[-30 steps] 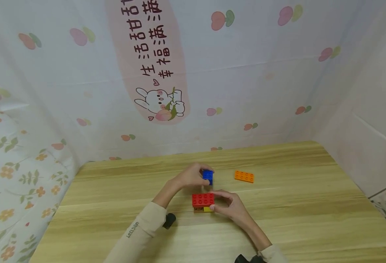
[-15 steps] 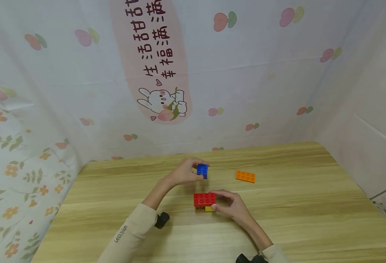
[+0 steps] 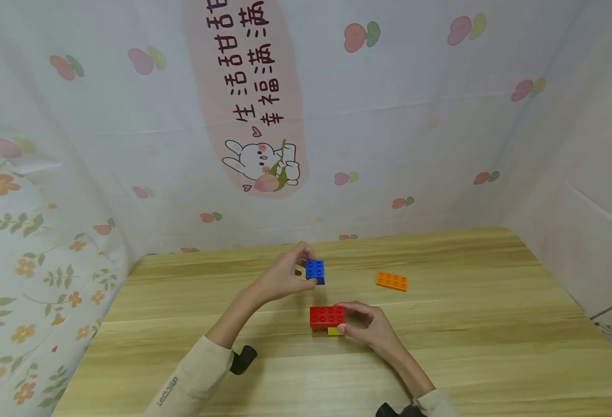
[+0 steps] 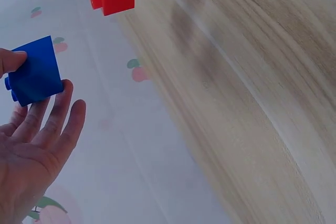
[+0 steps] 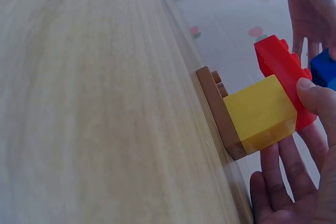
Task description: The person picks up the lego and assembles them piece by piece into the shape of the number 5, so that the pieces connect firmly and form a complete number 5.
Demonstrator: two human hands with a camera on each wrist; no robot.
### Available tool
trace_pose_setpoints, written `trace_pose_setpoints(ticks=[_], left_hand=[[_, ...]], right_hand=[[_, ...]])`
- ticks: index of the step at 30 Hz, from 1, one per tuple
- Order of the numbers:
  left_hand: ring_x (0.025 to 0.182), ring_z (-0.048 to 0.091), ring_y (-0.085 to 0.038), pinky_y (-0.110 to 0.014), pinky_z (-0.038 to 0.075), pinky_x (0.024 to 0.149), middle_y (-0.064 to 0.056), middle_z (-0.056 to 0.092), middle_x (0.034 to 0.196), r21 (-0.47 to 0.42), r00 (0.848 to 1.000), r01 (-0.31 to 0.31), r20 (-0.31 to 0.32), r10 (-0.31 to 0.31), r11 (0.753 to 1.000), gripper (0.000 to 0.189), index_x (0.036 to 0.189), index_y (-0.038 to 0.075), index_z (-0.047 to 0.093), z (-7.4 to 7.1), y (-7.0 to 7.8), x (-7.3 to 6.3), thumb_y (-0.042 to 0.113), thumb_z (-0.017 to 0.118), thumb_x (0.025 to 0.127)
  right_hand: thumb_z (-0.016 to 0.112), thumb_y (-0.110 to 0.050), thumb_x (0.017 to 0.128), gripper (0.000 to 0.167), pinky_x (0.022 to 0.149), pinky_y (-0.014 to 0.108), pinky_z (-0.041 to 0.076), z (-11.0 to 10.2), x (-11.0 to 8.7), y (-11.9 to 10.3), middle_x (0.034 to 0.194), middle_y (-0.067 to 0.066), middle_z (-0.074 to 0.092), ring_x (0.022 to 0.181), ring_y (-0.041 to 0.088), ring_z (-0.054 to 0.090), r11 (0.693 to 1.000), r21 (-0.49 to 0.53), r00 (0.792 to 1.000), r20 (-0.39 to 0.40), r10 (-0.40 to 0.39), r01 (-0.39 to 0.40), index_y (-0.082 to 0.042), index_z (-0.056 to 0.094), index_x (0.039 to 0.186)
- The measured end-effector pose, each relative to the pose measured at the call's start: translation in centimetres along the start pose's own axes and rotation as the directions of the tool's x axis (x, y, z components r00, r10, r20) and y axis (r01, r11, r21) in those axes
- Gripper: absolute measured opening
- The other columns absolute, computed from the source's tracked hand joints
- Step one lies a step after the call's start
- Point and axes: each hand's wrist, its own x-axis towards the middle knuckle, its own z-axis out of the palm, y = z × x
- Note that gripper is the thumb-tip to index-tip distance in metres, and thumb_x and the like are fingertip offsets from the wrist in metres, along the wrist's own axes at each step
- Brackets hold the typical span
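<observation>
My left hand (image 3: 286, 274) pinches a blue toy building brick (image 3: 314, 271) with studs on top, thumb on its near side and fingers behind. In the left wrist view the blue brick (image 4: 37, 72) hangs apart from the stack. My right hand (image 3: 370, 327) grips the right end of a red eight-stud brick (image 3: 327, 316) between thumb and fingers. The red brick sits on a yellow brick (image 5: 261, 113), which stands on one end of a flat brown plate (image 5: 220, 113). In the right wrist view the red brick overhangs the brown plate's studded end.
An orange eight-stud plate (image 3: 391, 281) lies on the wooden table (image 3: 467, 324), behind and to the right of the stack. A patterned cloth (image 3: 389, 116) hangs behind the table's back edge. Black wrist cameras (image 3: 243, 359) are worn at both wrists.
The left hand has drawn back leftward with the blue brick, moving it away from the stack's back right. The right hand keeps its hold on the red brick, with little movement.
</observation>
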Motion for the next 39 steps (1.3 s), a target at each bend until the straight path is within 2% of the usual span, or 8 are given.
trace_pose_setpoints(ticks=[3, 11, 20, 27, 34, 39], left_hand=[[0.095, 0.057, -0.026, -0.045, 0.049, 0.082, -0.007, 0.057, 0.099, -0.018, 1.000, -0.013, -0.017, 0.013, 1.000, 0.034, 0.104, 0.005, 0.046, -0.1, 0.3, -0.5, 0.001, 0.069, 0.078], [0.090, 0.058, -0.019, -0.043, 0.051, 0.079, -0.003, 0.059, 0.096, -0.016, 0.999, -0.029, -0.040, 0.029, 0.999, 0.032, 0.103, 0.007, 0.051, 0.2, 0.1, -1.7, 0.004, 0.072, 0.079], [0.091, 0.058, -0.026, -0.048, 0.049, 0.080, -0.008, 0.061, 0.100, -0.105, 0.998, -0.027, -0.060, 0.021, 0.994, 0.034, 0.104, 0.003, 0.051, 0.8, -0.3, -2.8, 0.004, 0.073, 0.078], [0.091, 0.059, -0.020, -0.038, 0.051, 0.081, -0.004, 0.063, 0.101, -0.077, 0.998, -0.034, -0.061, 0.030, 0.996, 0.032, 0.104, 0.009, 0.052, 0.9, -0.3, -3.5, 0.007, 0.072, 0.080], [0.094, 0.058, -0.021, -0.043, 0.050, 0.082, -0.003, 0.062, 0.101, -0.101, 0.997, -0.018, -0.076, 0.010, 0.995, 0.033, 0.102, 0.010, 0.052, 1.1, -0.2, -4.6, 0.004, 0.072, 0.078], [0.098, 0.058, -0.019, -0.042, 0.050, 0.081, -0.003, 0.062, 0.105, -0.077, 0.996, -0.039, -0.081, 0.033, 0.996, 0.033, 0.103, 0.010, 0.052, 1.5, -0.1, -4.9, 0.003, 0.072, 0.077]], right_hand=[[0.072, -0.009, 0.080, 0.037, 0.094, 0.041, 0.042, 0.0, 0.0, 0.1, 0.113, 0.007, 0.063, 0.104, 0.016, 0.056, 1.000, 0.004, 1.000, -0.002, -0.005, 0.005, -0.003, 0.064, 0.116], [0.072, -0.009, 0.081, 0.037, 0.094, 0.042, 0.042, -0.1, 0.0, 0.3, 0.113, 0.007, 0.063, 0.104, 0.016, 0.056, 1.000, 0.006, 1.000, 0.000, -0.013, 0.013, -0.003, 0.063, 0.116], [0.072, -0.007, 0.080, 0.036, 0.093, 0.041, 0.043, -0.2, -0.1, 0.4, 0.112, 0.009, 0.063, 0.104, 0.019, 0.056, 1.000, 0.007, 1.000, -0.011, -0.022, 0.022, -0.002, 0.064, 0.115], [0.072, -0.006, 0.080, 0.036, 0.092, 0.041, 0.043, -0.3, -0.1, 0.3, 0.111, 0.009, 0.064, 0.102, 0.019, 0.057, 1.000, -0.002, 1.000, -0.021, -0.020, 0.020, -0.001, 0.064, 0.114], [0.072, -0.006, 0.080, 0.037, 0.094, 0.040, 0.042, 0.1, 0.0, 0.3, 0.112, 0.010, 0.063, 0.104, 0.017, 0.056, 1.000, 0.004, 1.000, 0.005, -0.023, 0.023, 0.000, 0.063, 0.116], [0.072, -0.005, 0.080, 0.036, 0.092, 0.041, 0.044, 0.1, 0.0, 0.3, 0.111, 0.010, 0.063, 0.102, 0.018, 0.057, 0.999, -0.001, 0.999, -0.004, -0.037, 0.037, 0.000, 0.063, 0.115]])
